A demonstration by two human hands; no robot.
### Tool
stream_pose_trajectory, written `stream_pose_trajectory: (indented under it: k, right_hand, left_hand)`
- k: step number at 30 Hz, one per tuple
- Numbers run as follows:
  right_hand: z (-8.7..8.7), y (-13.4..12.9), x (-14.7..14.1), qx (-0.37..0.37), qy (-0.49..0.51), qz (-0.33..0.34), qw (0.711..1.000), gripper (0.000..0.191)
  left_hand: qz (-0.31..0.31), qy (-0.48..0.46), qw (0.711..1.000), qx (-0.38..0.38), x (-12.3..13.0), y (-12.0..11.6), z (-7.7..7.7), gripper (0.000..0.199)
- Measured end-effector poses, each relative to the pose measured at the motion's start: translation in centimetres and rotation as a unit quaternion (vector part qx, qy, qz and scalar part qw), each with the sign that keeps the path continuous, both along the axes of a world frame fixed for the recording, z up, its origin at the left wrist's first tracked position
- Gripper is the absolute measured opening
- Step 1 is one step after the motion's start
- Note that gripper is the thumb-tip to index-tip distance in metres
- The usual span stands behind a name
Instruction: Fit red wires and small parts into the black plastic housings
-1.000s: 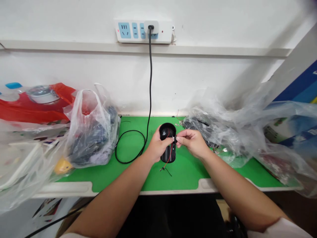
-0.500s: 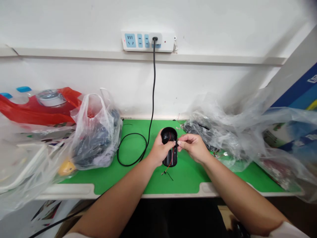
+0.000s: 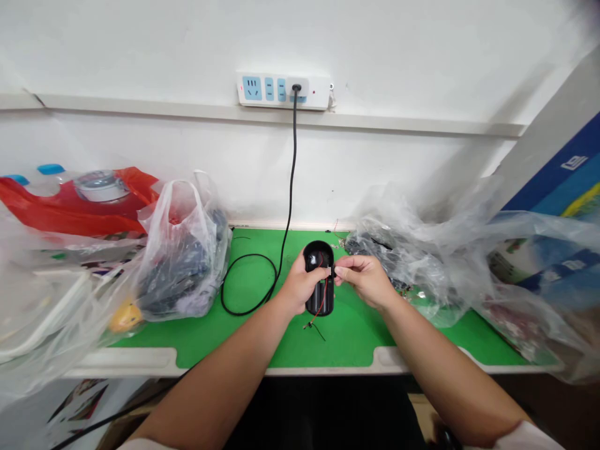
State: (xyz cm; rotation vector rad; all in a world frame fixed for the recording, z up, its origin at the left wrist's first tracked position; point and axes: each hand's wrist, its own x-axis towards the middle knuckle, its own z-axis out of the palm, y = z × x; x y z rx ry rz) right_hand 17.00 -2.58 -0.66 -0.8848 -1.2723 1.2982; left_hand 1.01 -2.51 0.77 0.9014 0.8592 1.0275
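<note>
A black plastic housing (image 3: 320, 300), long with rounded ends and hollow inside, is held above the green table mat. My left hand (image 3: 300, 282) grips its left side, the thumb laid across the middle of the cavity. On its right edge, my right hand (image 3: 363, 276) has thumb and index finger pinched together beside a small pale part (image 3: 330, 271); whether the fingers hold that part I cannot make out. A thin red wire (image 3: 323, 303) runs down the housing, and a short black wire (image 3: 319, 332) hangs past its lower end.
A black cable (image 3: 293, 162) drops from the wall power strip (image 3: 284, 91) and loops on the green mat (image 3: 262, 340). Plastic bags (image 3: 180, 269) and a red bag (image 3: 56, 206) crowd the left. A clear bag (image 3: 422, 244) with dark parts lies at the right.
The view has shifted slightly. Both hands stay at the housing in nearly the same pose, and the pale part by the right fingertips shows a little more clearly.
</note>
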Motion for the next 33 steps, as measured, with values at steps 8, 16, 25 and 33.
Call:
stream_pose_trajectory:
  k: [8, 16, 25, 33]
  right_hand:
    - [-0.1, -0.2, -0.6, 0.016, -0.004, -0.019, 1.000, 0.018]
    - [-0.3, -0.4, -1.1, -0.050, 0.046, -0.031, 0.997, 0.023]
    - [-0.2, -0.4, -0.7, -0.009, 0.026, -0.022, 0.999, 0.020]
    - [-0.1, -0.6, -1.5, -0.014, -0.038, -0.040, 0.998, 0.025]
  left_hand:
    - [0.003, 0.004, 1.000, 0.010, 0.1, 0.0, -0.4, 0.052]
    - [0.020, 0.002, 1.000, 0.018, 0.2, 0.1, -0.4, 0.048]
    - [0.010, -0.008, 1.000, 0.017, 0.2, 0.1, -0.1, 0.050]
    - [0.061, 0.029, 0.994, 0.084, 0.3, 0.7, -1.3, 0.040]
